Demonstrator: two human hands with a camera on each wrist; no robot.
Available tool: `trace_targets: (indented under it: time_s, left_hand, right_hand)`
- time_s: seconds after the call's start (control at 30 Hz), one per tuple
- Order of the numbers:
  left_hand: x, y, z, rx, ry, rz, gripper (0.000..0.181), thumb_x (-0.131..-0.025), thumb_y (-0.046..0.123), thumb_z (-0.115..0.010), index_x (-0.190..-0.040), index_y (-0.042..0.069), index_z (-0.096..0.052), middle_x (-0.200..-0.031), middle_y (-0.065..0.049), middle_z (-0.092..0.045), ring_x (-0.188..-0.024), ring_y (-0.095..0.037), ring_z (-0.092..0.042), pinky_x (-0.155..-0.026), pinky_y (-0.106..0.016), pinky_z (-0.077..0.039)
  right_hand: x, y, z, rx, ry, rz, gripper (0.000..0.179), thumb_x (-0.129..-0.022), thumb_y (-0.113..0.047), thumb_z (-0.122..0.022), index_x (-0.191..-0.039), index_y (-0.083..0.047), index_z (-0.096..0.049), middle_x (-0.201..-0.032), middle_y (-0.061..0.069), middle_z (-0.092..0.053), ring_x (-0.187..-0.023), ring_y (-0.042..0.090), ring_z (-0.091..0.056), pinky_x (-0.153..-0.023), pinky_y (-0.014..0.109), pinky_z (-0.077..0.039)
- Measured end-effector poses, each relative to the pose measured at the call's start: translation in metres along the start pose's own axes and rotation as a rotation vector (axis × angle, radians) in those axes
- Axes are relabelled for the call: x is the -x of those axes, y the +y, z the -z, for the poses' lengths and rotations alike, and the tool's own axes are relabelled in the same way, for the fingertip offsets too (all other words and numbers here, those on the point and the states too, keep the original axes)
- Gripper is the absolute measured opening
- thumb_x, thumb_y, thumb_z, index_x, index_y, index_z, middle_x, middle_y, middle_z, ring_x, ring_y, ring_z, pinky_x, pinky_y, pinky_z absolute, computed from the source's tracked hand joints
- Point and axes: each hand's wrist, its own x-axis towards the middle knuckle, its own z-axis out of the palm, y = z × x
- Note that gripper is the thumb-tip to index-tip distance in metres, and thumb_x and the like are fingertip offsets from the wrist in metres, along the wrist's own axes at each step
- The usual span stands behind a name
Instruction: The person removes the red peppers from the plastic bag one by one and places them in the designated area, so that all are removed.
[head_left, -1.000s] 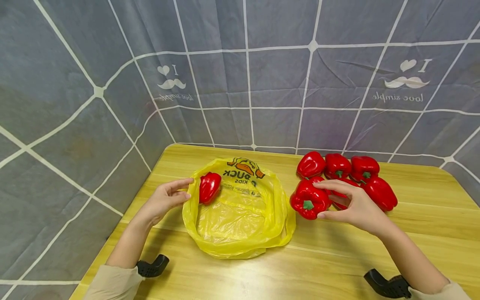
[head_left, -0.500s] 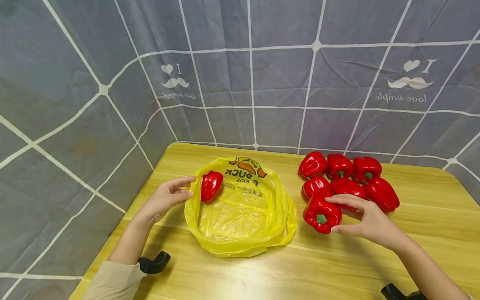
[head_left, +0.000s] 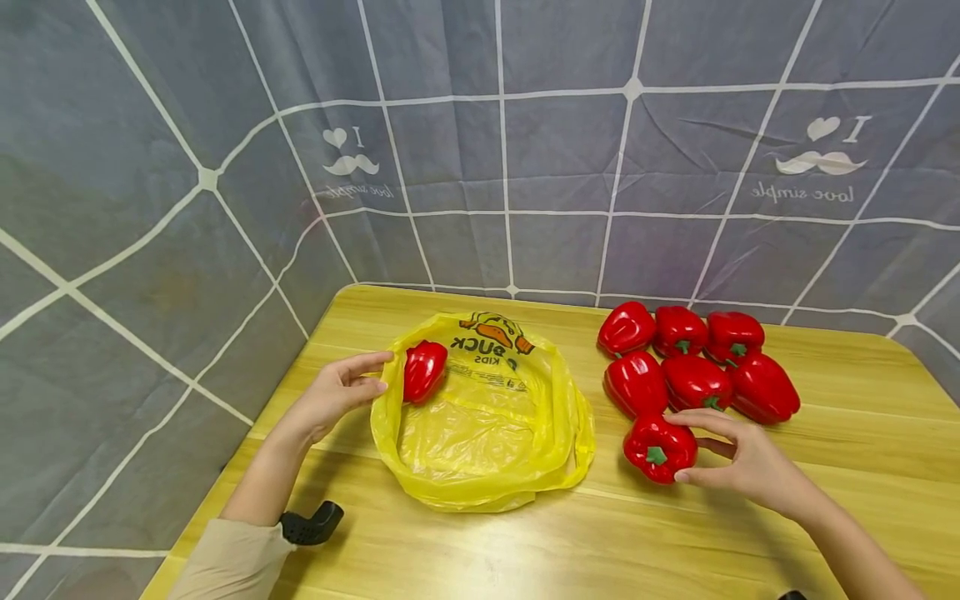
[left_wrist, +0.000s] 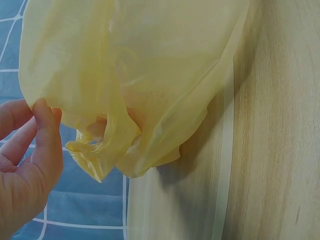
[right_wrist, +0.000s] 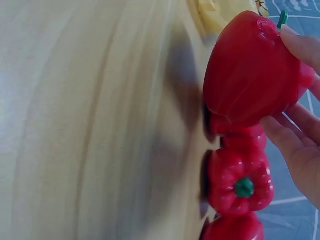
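My left hand (head_left: 335,395) pinches the left rim of a yellow plastic bag (head_left: 465,492), which stands with its mouth spread wide. Inside the bag, against its left wall, lies one red bell pepper (head_left: 425,372). In the left wrist view, thumb and finger grip the edge of the thin plastic bag (left_wrist: 165,90). My right hand (head_left: 750,462) holds another red bell pepper (head_left: 660,450), its green stem facing toward me. The right wrist view has this held pepper (right_wrist: 255,70) between thumb and fingers, raised off the table, where a shadow falls.
Several more red bell peppers (head_left: 697,382) lie in two rows at the back right of the wooden table (head_left: 570,554), just behind the held one. A grey curtain (head_left: 555,167) with white lines hangs behind and to the left of the table.
My right hand has carried its bell pepper rightward and toward me, away from the bag, uncovering peppers behind it. My left hand keeps its grip on the bag's rim.
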Motion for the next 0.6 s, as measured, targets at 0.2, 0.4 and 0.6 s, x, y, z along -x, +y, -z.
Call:
trace_targets:
  time_s: [0.2, 0.4, 0.6]
  left_hand:
    - [-0.001, 0.0, 0.0, 0.009, -0.002, -0.003, 0.051, -0.091, 0.0, -0.056, -0.136, -0.013, -0.035, -0.138, -0.034, -0.032, -0.093, -0.005, -0.055, -0.08, -0.02, -0.049]
    - [0.0, -0.001, 0.0, 0.012, 0.004, -0.008, 0.051, -0.091, 0.0, -0.056, -0.136, -0.013, -0.035, -0.136, -0.034, -0.034, -0.093, -0.004, -0.055, -0.08, -0.02, -0.049]
    - [0.001, -0.002, 0.001, 0.01, 0.004, -0.02, 0.051, -0.091, -0.001, -0.056, -0.136, -0.014, -0.035, -0.135, -0.035, -0.035, -0.093, -0.004, -0.056, -0.08, -0.02, -0.049]
  right_hand:
    - [0.001, 0.008, -0.007, -0.006, 0.032, 0.042, 0.056, -0.068, -0.009, -0.082, -0.119, -0.004, -0.06, -0.12, 0.003, -0.058, -0.109, -0.007, -0.047, -0.082, 0.012, -0.045]
    - [0.002, 0.01, -0.014, 0.032, 0.085, 0.111, 0.058, -0.065, -0.005, -0.083, -0.118, -0.003, -0.061, -0.12, 0.001, -0.058, -0.109, -0.008, -0.047, -0.081, 0.01, -0.044]
    - [0.001, 0.008, -0.02, 0.247, 0.132, 0.161, 0.06, -0.06, -0.02, -0.088, -0.116, -0.015, -0.065, -0.115, 0.001, -0.06, -0.105, -0.007, -0.048, -0.081, 0.009, -0.043]
